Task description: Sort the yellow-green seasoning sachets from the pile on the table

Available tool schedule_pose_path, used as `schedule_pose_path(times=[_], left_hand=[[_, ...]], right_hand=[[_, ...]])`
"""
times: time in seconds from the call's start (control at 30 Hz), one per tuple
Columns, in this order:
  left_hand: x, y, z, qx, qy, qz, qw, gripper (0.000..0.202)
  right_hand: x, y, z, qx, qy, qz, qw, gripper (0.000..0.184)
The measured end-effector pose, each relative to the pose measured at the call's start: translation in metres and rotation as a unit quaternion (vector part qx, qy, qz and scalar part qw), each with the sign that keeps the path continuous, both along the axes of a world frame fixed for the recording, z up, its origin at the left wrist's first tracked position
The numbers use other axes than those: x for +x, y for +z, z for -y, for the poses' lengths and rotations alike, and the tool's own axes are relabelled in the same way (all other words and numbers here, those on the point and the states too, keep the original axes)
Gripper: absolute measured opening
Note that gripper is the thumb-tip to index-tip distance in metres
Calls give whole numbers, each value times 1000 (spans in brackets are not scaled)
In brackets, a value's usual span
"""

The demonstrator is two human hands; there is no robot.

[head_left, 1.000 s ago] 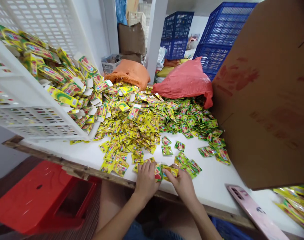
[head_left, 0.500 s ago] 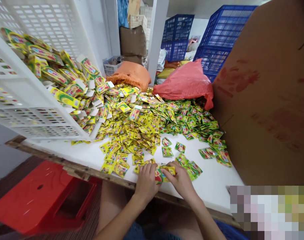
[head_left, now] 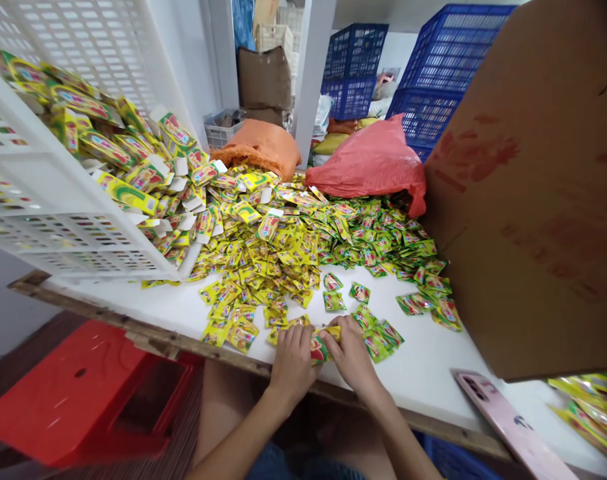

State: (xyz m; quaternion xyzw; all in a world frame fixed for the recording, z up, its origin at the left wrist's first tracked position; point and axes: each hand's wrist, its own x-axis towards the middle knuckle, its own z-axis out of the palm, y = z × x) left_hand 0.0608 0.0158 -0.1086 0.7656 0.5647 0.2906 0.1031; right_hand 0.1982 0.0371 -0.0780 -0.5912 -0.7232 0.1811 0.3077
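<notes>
At the table's front edge, my left hand (head_left: 294, 360) is closed around a small printed candy box (head_left: 319, 349), green and yellow with a red fruit picture. My right hand (head_left: 352, 353) pinches a yellow packet (head_left: 334, 331) against the box's right end. How far the packet sits inside the box is hidden by my fingers. Yellow sachets (head_left: 238, 327) lie left of my left hand, and green sachets (head_left: 380, 340) lie just right of my right hand. Beyond them, a yellow sachet heap (head_left: 278, 263) meets a green sachet heap (head_left: 383, 233).
A tipped white crate (head_left: 83, 233) spills small open boxes (head_left: 148, 173) at left. Orange (head_left: 263, 147) and red sacks (head_left: 368, 163) lie behind the heaps. A large cardboard carton (head_left: 513, 220) and a pink phone (head_left: 508, 417) are at right. A red stool (head_left: 68, 393) stands lower left.
My right hand has shifted slightly left, closer to my left hand, and less of the yellow packet shows outside the box. My left hand stays around the box.
</notes>
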Motion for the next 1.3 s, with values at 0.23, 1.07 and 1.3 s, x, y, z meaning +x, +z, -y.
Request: schedule_pose_path(times=[0.23, 1.07, 1.3], left_hand=[[-1, 1, -2, 4, 78, 74, 994, 48], [-48, 11, 1, -171, -85, 381, 905, 18], [-50, 17, -13, -124, -88, 444, 883, 24]], right_hand=[[-6, 6, 6, 63, -20, -51, 996, 19], [-19, -19, 19, -59, 61, -267, 960, 17], [-29, -16, 16, -14, 26, -282, 959, 22]])
